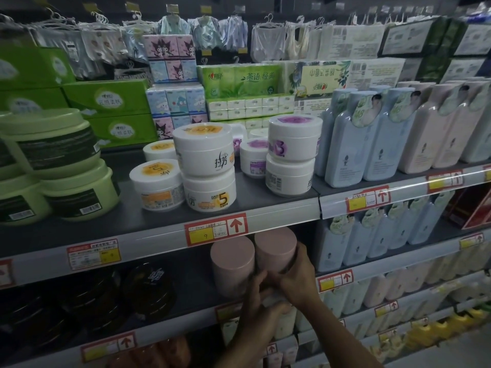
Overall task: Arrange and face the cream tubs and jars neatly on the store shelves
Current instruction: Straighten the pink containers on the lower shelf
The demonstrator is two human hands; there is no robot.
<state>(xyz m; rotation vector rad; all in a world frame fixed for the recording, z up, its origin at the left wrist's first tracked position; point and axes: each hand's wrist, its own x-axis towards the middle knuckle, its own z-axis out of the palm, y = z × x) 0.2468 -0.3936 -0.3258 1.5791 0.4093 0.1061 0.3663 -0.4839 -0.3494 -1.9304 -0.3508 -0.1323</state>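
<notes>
Two pink-lidded jars stand side by side on the second shelf, below the red and yellow price tag. My right hand (pixel 297 272) wraps round the right pink jar (pixel 275 248) from its right side. My left hand (pixel 256 296) grips the base of that same jar from below and in front, its fingers curled; it also touches the left pink jar (pixel 232 261). On the shelf above stand white tubs with orange labels (pixel 207 166) in a stack of two, and white tubs with purple labels (pixel 291 152), also stacked.
Large pale green tubs (pixel 53 166) fill the upper shelf's left end. Blue and pink bottles (pixel 385 134) stand at the right. Black round tubs (pixel 143 290) sit left of the pink jars. Tissue packs and hanging clothes are behind. The shelf edge (pixel 159 235) carries price tags.
</notes>
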